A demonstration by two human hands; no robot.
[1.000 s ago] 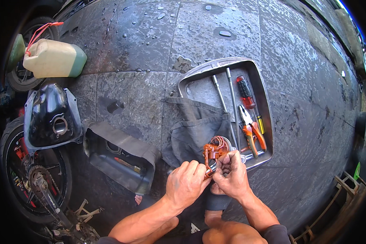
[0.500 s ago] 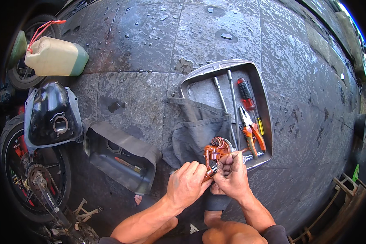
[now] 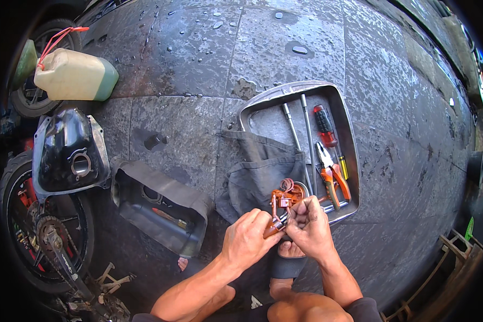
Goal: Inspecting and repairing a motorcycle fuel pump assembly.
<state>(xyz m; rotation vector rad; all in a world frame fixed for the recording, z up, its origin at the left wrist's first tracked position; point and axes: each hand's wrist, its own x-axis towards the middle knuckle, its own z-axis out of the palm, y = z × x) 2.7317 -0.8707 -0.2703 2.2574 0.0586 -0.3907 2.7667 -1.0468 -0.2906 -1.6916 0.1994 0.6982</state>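
An orange plastic part [image 3: 285,199] with looped reddish wires and a round rim sits in front of me, low over the near edge of the tool tray. My left hand [image 3: 247,239] closes round its lower end, where a brown cylindrical piece shows past the fingers. From the other side my right hand [image 3: 309,225] pinches at the part, thumb against curled fingers. What it pinches looks like a thin wire of the part, mostly hidden by the fingertips. A dark grey cloth [image 3: 257,172] hangs over the tray's left side, just beyond the hands.
The metal tray [image 3: 354,145] holds long socket wrenches [image 3: 309,139], a screwdriver [image 3: 324,123] and orange-handled pliers [image 3: 327,161]. Leftward lie a dark open housing [image 3: 198,206], a black fuel tank [image 3: 64,155] and a jerrycan [image 3: 72,75]. A motorcycle wheel [image 3: 86,231] stands far left.
My right hand has risen slightly, still pinching at the part. The orange part has turned a little, and more of my toes show below the hands. The left grip stays.
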